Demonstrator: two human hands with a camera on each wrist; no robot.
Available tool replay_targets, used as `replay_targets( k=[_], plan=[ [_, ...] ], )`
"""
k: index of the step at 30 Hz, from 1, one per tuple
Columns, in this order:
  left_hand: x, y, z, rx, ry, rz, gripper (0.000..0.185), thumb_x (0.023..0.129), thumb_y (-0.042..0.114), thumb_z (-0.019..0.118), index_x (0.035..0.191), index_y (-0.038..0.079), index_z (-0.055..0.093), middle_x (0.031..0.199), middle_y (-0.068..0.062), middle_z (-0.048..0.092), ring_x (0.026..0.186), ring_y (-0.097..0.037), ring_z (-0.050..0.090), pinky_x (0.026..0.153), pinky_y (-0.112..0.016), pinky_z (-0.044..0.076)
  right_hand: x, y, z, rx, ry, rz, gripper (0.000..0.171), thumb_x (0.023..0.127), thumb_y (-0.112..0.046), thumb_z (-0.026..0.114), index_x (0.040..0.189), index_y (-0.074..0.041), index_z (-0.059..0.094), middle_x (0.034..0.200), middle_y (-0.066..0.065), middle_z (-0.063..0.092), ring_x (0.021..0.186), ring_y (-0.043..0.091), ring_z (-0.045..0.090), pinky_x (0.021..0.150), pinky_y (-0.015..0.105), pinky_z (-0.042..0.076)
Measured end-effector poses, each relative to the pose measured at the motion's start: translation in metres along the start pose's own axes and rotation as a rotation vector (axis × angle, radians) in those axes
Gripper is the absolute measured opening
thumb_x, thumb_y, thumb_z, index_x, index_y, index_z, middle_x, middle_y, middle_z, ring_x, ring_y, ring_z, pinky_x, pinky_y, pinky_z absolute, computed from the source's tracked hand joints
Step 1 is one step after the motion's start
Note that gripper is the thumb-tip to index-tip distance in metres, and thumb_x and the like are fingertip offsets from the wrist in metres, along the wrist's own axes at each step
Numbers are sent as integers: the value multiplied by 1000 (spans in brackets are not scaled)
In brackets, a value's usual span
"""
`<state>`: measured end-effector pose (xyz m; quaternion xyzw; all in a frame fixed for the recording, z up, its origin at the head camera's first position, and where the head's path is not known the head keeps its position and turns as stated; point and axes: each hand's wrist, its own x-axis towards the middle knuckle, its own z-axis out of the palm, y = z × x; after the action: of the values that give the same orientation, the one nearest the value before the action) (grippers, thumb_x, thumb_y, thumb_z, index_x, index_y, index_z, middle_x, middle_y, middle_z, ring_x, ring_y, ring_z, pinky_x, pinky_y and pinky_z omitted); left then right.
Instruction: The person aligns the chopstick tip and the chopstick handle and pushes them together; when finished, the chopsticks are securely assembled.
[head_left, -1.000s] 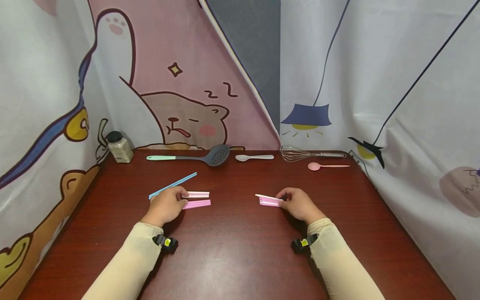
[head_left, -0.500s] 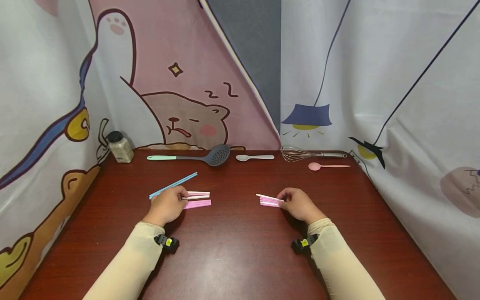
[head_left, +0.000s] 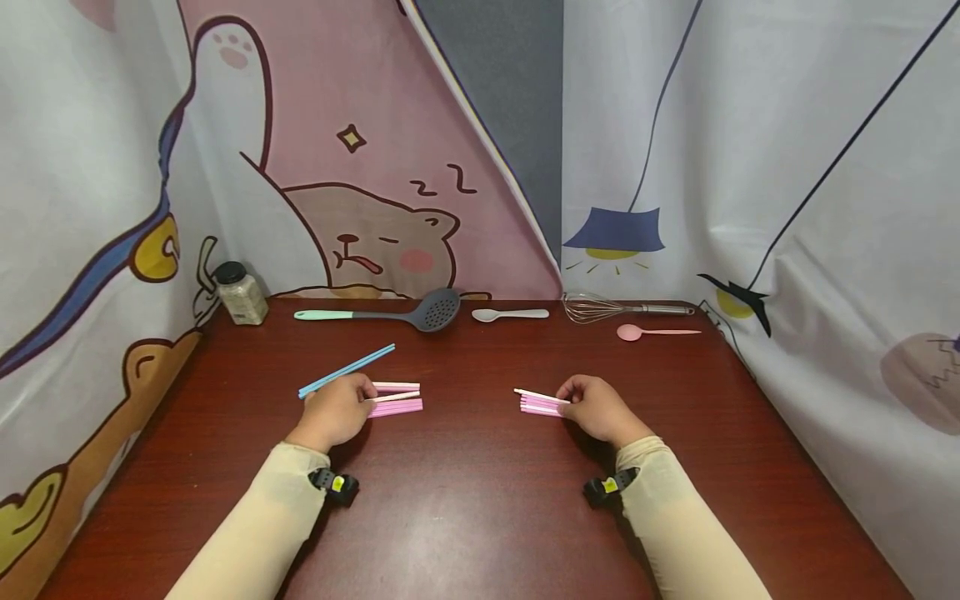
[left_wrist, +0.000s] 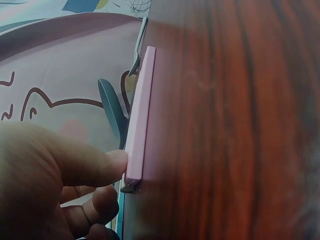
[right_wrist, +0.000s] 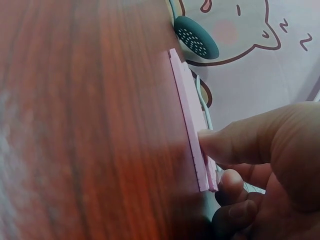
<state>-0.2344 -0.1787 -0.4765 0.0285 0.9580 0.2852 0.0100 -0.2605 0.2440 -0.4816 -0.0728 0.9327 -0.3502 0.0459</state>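
My left hand (head_left: 335,410) rests on the table and pinches the near ends of a small bunch of pink and white straws (head_left: 397,399); the left wrist view shows thumb and fingers (left_wrist: 95,167) closed on the pink straws (left_wrist: 139,125). A long blue straw (head_left: 347,370) pokes out from behind this hand toward the back. My right hand (head_left: 596,407) grips another bunch of pink straws (head_left: 538,402) with a white one on top, their free ends pointing left. In the right wrist view the thumb (right_wrist: 235,142) presses on those straws (right_wrist: 190,117).
Along the back of the dark red table (head_left: 465,492) lie a grey slotted spoon with a green handle (head_left: 397,314), a white spoon (head_left: 508,315), a wire whisk (head_left: 618,309) and a pink spoon (head_left: 654,332). A spice jar (head_left: 238,293) stands at the back left. Printed curtains surround the table.
The white straw in the left bunch has tilted slightly and the bunch shifted a little. The right hand and its straws have edged a touch to the right.
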Motion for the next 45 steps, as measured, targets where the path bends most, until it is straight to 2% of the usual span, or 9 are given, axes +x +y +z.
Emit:
replay_targets(
  k=[11,19,26,29,34,39,42,45],
  plan=[
    [2,1,1,-4,-36,10,3,99,11,67,97,8,69,81,-4,63,81,-23,60,86,-55,36,-1,-2,0,15,-2,22,10,88,-4,77,92,-3,68,76,2,51,74,19,48,67,32,38],
    [2,1,1,-5,-51,22,4,100,11,68,96,9,68,81,-3,63,79,-21,59,81,-49,36,-1,-3,0,1,-8,34,9,90,-4,77,90,-4,68,76,3,52,75,19,48,67,32,38],
    [3,1,2,1,-33,32,7,101,13,66,97,9,70,82,-3,65,90,-26,64,90,-58,39,-1,-2,-1,0,-5,23,8,91,-4,76,90,-4,68,75,3,52,73,18,49,67,31,39],
    [3,1,2,-15,-9,49,6,102,13,66,99,9,69,82,-3,65,89,-26,64,92,-57,40,-2,-2,-1,5,10,11,8,91,-4,76,90,-4,68,76,3,54,74,18,50,68,31,40],
    [-1,5,4,-77,56,152,3,101,11,68,104,8,68,89,-3,67,84,-21,60,83,-45,48,-6,-10,0,44,38,-35,7,93,-6,75,93,-6,68,80,4,60,74,17,53,68,31,43],
    [-8,13,5,-187,98,267,5,102,11,69,103,7,67,93,-2,68,82,-16,58,77,-37,49,-13,-29,4,137,18,-114,7,94,-4,74,94,-6,68,78,3,61,67,16,54,60,28,46],
    [-11,19,5,-238,112,324,5,102,11,70,103,7,67,94,-1,68,82,-14,57,77,-35,49,-18,-41,7,188,15,-158,6,94,-1,74,96,-5,69,80,2,62,68,15,54,60,26,45],
    [-14,25,6,-304,92,358,4,102,10,68,102,7,66,89,-1,66,72,-11,54,69,-31,48,-25,-50,9,229,23,-191,9,93,-1,76,100,-4,71,82,2,64,71,14,55,62,25,46]
  ],
)
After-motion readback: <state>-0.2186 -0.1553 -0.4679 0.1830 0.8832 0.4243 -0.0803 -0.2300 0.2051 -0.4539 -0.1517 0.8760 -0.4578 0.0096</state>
